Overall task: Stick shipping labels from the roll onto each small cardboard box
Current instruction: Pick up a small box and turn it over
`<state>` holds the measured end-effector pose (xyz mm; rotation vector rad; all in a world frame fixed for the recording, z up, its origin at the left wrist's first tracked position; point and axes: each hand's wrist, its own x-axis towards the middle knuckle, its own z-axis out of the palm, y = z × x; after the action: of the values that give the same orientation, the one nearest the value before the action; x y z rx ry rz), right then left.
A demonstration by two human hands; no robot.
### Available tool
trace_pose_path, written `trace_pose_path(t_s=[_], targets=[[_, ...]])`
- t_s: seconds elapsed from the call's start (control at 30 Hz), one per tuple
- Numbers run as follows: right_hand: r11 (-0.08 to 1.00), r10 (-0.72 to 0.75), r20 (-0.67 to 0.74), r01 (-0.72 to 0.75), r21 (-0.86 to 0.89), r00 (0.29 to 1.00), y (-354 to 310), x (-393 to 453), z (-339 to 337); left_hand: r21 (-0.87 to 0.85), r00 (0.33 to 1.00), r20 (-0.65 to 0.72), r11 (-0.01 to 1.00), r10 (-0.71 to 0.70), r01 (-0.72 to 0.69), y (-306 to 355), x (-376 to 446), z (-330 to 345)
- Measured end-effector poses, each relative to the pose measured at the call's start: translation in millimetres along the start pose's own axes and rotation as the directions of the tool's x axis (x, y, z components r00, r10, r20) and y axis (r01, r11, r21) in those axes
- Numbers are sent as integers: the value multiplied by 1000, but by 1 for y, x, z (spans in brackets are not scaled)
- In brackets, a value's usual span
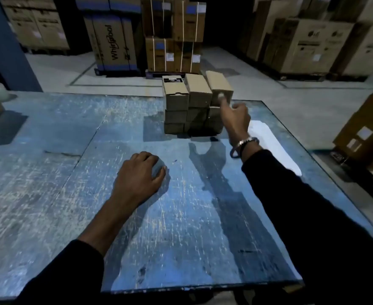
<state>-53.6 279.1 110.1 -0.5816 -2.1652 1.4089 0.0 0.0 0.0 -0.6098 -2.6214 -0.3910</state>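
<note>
The small cardboard boxes (pixel 194 104) form a compact block near the far edge of my scratched blue table (pixel 49 172): three columns, stacked several layers high, plain brown, with tuck-flap fronts. The top-left box (pixel 175 89) carries a dark printed label on its upper face. The top-right box (pixel 219 85) sits tilted out of line with its neighbours. My right hand (pixel 236 119) reaches forward, index finger extended and pressing a small pale label (pixel 220 95) against the front of that tilted box, the other fingers curled in. My left hand (pixel 141 172) rests at the table's centre, fingers cupped over a rounded pale object (pixel 158 170), presumably the label roll, though it is mostly hidden. The table surface around both hands is open. The table's right edge runs close beside the stack; large cartons (pixel 313 40) stand well beyond on the floor.
</note>
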Motion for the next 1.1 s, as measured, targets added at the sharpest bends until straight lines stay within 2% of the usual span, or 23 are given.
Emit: trace_pose_path(t_s=[0.07, 0.13, 0.23, 0.33, 0.57, 0.7, 0.87, 0.97, 1.03, 1.1], targets=[[989, 96, 43, -100, 112, 994, -14, 17, 5, -30, 1000, 1, 999, -20, 20, -4, 2, 0], [975, 156, 96, -170, 147, 983, -21, 30, 12, -31, 1000, -6, 999, -21, 20, -4, 0, -1], [963, 197, 105, -212, 166, 975, -19, 38, 19, -43, 1000, -15, 999, -16, 15, -5, 1, 2], [933, 235, 100, -253, 256, 967, -17, 50, 15, -35, 999, -31, 999, -16, 15, -6, 1, 3], [714, 320, 185, -365, 597, 929, -22, 24, -21, -50, 999, -9, 998, -32, 31, -3, 1, 0], [630, 268, 236, -355, 691, 934, -10, -34, -43, -95, 998, 13, 994, -53, 54, -3, 0, -1], [672, 173, 278, -319, 668, 945, 24, -135, -56, -239, 995, 8, 966, -99, 98, 3, -1, -5], [772, 178, 343, -347, 532, 922, 40, -182, -57, -361, 994, -53, 930, -96, 71, 17, -4, -11], [832, 201, 349, -348, 433, 915, 47, -199, -53, -529, 988, -22, 841, -150, 115, 30, -6, -15], [872, 197, 338, -322, 368, 920, 53, -204, -51, -723, 972, 67, 660, -227, 204, 39, -6, -18]])
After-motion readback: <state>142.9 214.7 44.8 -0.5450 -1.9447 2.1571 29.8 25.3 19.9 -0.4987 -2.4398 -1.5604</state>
